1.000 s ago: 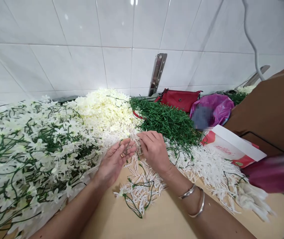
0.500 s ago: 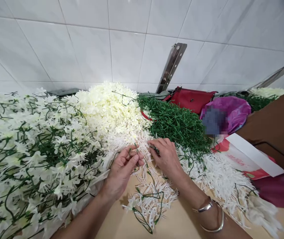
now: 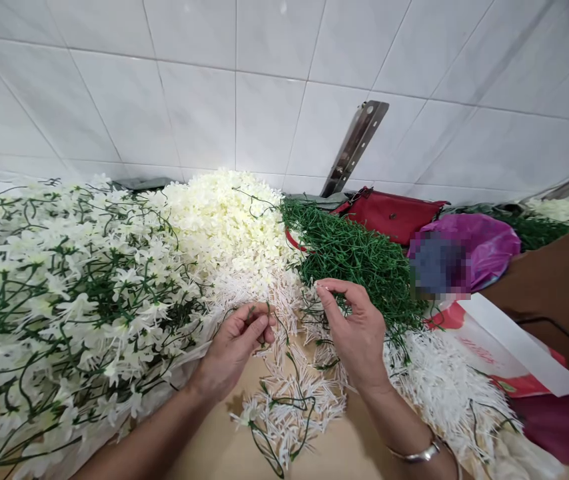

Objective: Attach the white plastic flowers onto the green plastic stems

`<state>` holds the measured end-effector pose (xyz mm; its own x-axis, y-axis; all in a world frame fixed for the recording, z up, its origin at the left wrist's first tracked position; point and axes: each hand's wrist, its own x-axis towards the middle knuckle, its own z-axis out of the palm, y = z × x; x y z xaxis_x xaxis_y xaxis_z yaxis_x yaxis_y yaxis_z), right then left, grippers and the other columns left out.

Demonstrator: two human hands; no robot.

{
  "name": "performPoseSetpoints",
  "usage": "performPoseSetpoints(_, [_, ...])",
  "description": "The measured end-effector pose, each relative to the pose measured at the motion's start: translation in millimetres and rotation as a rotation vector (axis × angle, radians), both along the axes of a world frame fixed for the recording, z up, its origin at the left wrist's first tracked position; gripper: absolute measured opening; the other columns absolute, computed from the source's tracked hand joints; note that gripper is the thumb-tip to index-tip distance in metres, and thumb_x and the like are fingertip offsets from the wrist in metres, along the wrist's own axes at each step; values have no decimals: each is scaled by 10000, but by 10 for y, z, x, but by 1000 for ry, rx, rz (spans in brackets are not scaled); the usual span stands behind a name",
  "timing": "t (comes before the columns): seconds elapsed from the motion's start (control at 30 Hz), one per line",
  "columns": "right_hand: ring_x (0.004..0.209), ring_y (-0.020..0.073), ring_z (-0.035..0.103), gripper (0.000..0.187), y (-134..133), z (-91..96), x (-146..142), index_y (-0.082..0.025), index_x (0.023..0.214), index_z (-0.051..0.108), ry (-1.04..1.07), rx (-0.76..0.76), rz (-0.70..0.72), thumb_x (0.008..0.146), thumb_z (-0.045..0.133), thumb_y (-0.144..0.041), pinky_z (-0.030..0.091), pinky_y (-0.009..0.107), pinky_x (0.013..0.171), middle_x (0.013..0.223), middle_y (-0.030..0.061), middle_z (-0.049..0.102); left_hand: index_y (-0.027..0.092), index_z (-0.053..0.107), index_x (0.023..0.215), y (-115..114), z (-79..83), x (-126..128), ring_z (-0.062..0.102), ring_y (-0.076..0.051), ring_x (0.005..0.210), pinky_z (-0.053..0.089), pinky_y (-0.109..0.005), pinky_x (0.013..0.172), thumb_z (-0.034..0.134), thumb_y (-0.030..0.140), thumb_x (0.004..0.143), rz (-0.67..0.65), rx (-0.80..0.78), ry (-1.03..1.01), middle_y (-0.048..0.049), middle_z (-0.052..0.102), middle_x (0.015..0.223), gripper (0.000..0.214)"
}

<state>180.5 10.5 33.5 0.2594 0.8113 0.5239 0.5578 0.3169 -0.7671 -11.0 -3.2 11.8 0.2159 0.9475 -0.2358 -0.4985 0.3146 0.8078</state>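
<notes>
Head view: a thin green stem (image 3: 254,313) sits pinched between thumb and fingertips of the left hand (image 3: 234,347), above the loose white stamen pieces (image 3: 294,393) strewn on the tan surface (image 3: 224,447). The right hand (image 3: 357,330) hangs just beside it, thumb and forefinger nipped together at their tips; what they grip is too small to tell. Behind lie a heap of green stems (image 3: 359,260), cream petals (image 3: 229,220), and finished white sprays (image 3: 64,300) at left.
</notes>
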Motion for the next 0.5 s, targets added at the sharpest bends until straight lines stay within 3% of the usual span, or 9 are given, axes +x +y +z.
performPoseSetpoints(0.17, [755,175,635,197,115,356,41,-217,834,717,311,-298,307,819,784,-402,498,338,734,847,27,732,168,629,907,63,218,48,342,-40,541,280,-201,527,887,495,688,35,-12,28,49,526,717,471])
performPoseSetpoints(0.27, [690,145,615,294,275,449,41,-210,828,726,576,-397,395,683,892,-406,520,323,718,791,5,708,178,627,922,145,374,86,268,-62,528,206,-224,507,805,543,782,5,64,127,81,370,629,429])
performPoseSetpoints(0.37, [702,136,614,323,403,488,23,-211,819,753,707,-446,429,623,934,-394,541,317,733,821,7,707,191,636,917,244,516,131,242,-91,532,195,-254,513,711,515,879,31,167,262,83,309,592,334])
performPoseSetpoints(0.5, [703,131,611,282,478,543,16,-233,750,752,782,-429,500,613,945,-385,557,302,715,842,5,715,197,645,836,356,658,219,260,-113,557,241,-274,548,699,414,898,86,278,341,69,342,585,232])
